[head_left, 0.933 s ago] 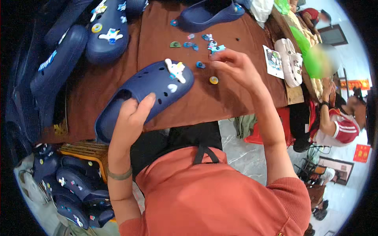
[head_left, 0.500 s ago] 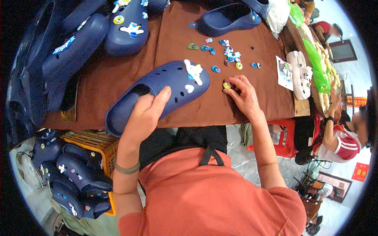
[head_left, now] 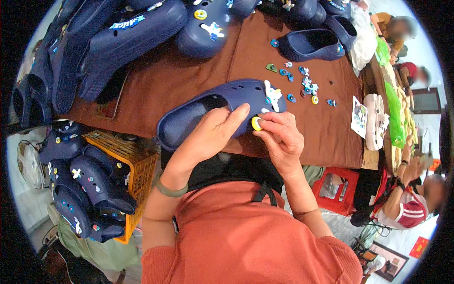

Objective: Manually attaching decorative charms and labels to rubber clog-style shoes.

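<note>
While the left hand (head_left: 212, 134) grips the navy clog (head_left: 244, 98), the right hand (head_left: 283, 142) pinches a yellow shoe charm (head_left: 256, 123); best brace firmly.

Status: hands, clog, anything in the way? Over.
Left hand holding navy clog. Right hand pinching yellow charm at clog's near side; contact unclear. Loose charms beyond, out of the way.

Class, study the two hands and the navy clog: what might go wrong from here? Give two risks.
The yellow charm is only pinched in the right hand, so it could slip and drop. The navy clog is close to the near edge of the brown table, so it might fall if the left hand loosened its hold.
</note>
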Demonstrator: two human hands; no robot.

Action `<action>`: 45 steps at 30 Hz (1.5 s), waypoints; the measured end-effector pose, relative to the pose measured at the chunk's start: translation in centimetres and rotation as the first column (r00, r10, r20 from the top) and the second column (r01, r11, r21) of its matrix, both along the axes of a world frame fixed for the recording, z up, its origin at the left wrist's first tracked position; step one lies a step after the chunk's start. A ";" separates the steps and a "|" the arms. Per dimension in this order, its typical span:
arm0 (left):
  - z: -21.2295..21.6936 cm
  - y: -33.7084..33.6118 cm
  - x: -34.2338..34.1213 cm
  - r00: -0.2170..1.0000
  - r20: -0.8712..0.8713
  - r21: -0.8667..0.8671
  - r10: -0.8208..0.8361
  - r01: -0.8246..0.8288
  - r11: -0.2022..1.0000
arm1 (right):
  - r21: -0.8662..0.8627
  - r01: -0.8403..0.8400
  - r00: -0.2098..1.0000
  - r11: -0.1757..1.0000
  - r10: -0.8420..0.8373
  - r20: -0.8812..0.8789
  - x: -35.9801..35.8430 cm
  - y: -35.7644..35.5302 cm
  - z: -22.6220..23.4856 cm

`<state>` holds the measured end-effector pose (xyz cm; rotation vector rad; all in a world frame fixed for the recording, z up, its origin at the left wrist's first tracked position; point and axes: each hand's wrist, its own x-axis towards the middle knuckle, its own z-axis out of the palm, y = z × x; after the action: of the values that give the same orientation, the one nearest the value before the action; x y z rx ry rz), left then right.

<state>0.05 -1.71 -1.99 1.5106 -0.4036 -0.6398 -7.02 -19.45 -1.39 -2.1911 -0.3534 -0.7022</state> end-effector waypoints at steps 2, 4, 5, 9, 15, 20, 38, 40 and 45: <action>0.7 -0.2 -0.2 1.000 -0.024 -0.107 0.002 -0.004 0.994 | -0.041 0.009 0.998 0.999 -0.007 0.055 0.5 0.3 -1.0; 0.7 0.1 0.0 0.999 0.019 -0.022 0.038 -0.037 0.999 | -0.080 0.019 0.994 0.997 -0.011 0.107 0.7 0.5 -1.2; 0.2 0.1 0.1 0.999 0.044 -0.007 0.026 -0.026 1.000 | -0.198 0.069 0.987 0.978 -0.038 0.157 0.6 0.5 -1.0; -0.3 -0.1 0.0 0.992 0.111 -0.028 0.058 -0.055 0.998 | -0.331 0.112 0.982 0.937 -0.053 0.182 0.0 0.1 -0.7; -0.3 0.1 0.0 0.979 0.184 0.068 0.082 -0.096 0.993 | -0.356 0.129 0.985 0.926 -0.077 0.155 0.6 0.7 0.5; -0.6 -0.1 0.1 0.981 0.182 0.031 0.065 -0.072 0.997 | -0.352 0.133 0.984 0.927 -0.081 0.159 0.7 0.6 0.1; -0.2 -0.2 0.1 0.987 0.146 -0.033 0.061 -0.057 0.998 | -0.256 -0.095 0.974 0.962 0.037 -0.223 2.3 -1.2 2.8; -0.4 -0.1 0.2 0.989 0.137 -0.036 0.059 -0.054 0.998 | -0.278 -0.047 0.976 0.959 -0.015 -0.216 2.1 -0.9 2.9; 0.4 0.3 0.6 0.993 0.084 0.107 -0.088 0.079 0.991 | -0.422 -0.018 0.968 0.906 -0.089 -0.233 1.5 0.1 4.7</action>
<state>0.60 -1.39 -1.58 1.6319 -0.5106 -0.6696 -5.52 -19.31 3.27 -2.6685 -0.3611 -0.3839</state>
